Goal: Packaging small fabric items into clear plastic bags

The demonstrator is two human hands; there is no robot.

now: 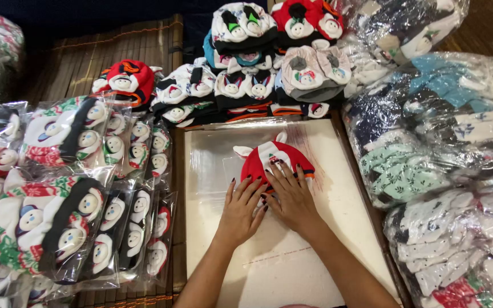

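On the white board (292,268) at the middle of the view lies a red and white baby cap (272,159) with two small ears, just beyond the fingertips of both hands: the left hand (242,210) and the right hand (293,199) rest flat side by side, fingers spread and gripping nothing, pressing a clear plastic bag (218,165) below the cap. Stacked loose caps (246,68) crowd the board's far edge, bagged snowman caps (75,188) overlap along the left, and bulky clear bundles of folded cloth (440,159) hem in the right.
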